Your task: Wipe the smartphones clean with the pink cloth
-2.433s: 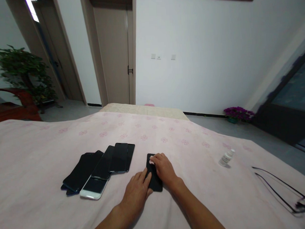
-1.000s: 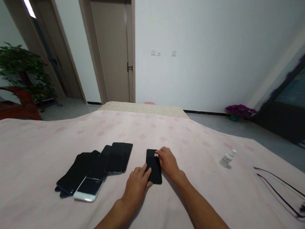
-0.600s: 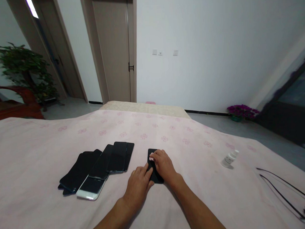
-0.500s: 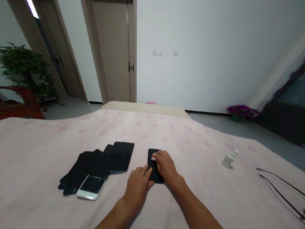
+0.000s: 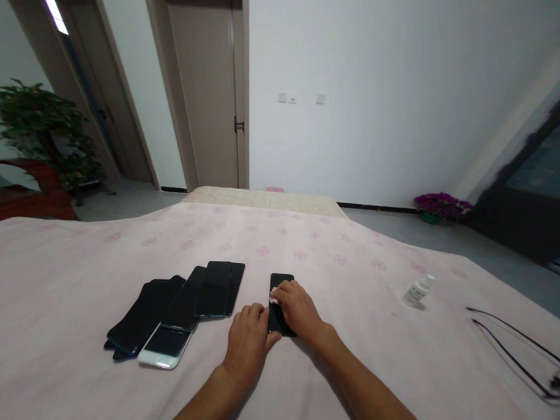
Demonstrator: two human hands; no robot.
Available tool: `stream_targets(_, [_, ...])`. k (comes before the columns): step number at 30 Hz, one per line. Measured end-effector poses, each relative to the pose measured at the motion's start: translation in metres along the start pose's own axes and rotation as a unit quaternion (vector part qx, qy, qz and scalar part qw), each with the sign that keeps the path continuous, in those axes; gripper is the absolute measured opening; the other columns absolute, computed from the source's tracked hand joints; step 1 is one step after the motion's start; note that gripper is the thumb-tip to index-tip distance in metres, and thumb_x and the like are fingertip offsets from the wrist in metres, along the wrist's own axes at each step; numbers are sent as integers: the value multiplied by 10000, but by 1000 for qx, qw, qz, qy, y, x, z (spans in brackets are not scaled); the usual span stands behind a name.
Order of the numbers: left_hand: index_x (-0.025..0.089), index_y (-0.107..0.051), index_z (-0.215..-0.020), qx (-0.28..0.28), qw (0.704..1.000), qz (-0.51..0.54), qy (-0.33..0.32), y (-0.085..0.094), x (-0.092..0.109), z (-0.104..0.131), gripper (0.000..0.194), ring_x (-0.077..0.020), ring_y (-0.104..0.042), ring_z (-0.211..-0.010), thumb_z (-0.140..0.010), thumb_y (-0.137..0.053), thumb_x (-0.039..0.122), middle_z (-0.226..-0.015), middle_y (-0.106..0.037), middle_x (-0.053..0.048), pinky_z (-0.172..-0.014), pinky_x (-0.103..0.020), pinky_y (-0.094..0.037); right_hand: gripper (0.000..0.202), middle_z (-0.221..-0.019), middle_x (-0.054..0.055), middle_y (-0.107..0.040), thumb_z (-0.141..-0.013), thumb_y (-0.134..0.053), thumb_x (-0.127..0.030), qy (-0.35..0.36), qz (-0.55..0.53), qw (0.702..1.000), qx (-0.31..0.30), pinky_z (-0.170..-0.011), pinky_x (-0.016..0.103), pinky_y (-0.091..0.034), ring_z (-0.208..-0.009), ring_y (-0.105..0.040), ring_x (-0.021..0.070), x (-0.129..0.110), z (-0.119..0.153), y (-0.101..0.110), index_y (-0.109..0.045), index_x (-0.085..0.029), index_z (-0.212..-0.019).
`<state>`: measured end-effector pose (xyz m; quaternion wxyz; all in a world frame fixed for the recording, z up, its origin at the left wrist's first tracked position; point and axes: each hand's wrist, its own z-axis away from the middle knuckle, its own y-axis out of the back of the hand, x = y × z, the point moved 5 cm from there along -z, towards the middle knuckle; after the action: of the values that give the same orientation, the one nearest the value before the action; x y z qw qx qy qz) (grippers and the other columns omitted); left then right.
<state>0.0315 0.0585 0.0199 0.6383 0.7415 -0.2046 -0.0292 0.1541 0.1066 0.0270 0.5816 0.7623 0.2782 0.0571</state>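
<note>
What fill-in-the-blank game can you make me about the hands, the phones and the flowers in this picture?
1. The right hand holds a small pale wad over a phone whose color is ____.
2. Of the two hands, the one nearer the overlapping phones is the ____ one.
3. Among those overlapping phones, just one shows a ____ front border.
4. The flowers on the floor by the wall are ____.

Missing words: black; left; white; purple.
</note>
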Motion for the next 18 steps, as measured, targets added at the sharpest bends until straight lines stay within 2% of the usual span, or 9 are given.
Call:
stream_targets(4, [189, -639, -1115, 4, 1000, 0, -1, -1, 0, 0, 319, -261, -567, -1006, -839, -706, 334, -1064, -630, -67, -885, -395, -445, 307, -1007, 63, -637, -910, -489, -60, -18, 16, 1000, 12, -828, 305, -408, -929, -516, 211, 10, 7, 3, -695, -222, -1070])
stream_targets(9, [190, -650, -1091, 11, 1000, -3, -3, -2, 0, -1, 281, -260, -568, -997, -858, -683, 343, -1053, -631, -69, -874, -396, -444, 313, -1035, 85, -637, -903, -489, -40, -68, 22, 996, 53, -853, 317, -418, -957, -512, 226, 21, 0, 1, -696, -199, -1075])
stream_targets(15, [195, -646, -1102, 26, 1000, -5, -6, -2, -1, 0, 295, -255, -570, -978, -853, -688, 348, -1034, -629, -64, -854, -393, -442, 295, -1002, 64, -626, -897, -500, -46, -2, -24, 999, 29, -811, 304, -421, -918, -505, 207, -1, 9, 1, -691, -214, -1047])
stream_targets(18, [202, -645, -1107, 26, 1000, -2, -7, -2, -1, 0, 299, -254, -569, -981, -855, -684, 357, -1037, -630, -59, -856, -389, -439, 291, -988, 54, -618, -884, -511, -42, 16, -46, 999, 23, -823, 302, -418, -916, -506, 199, -4, 18, 5, -686, -214, -1040])
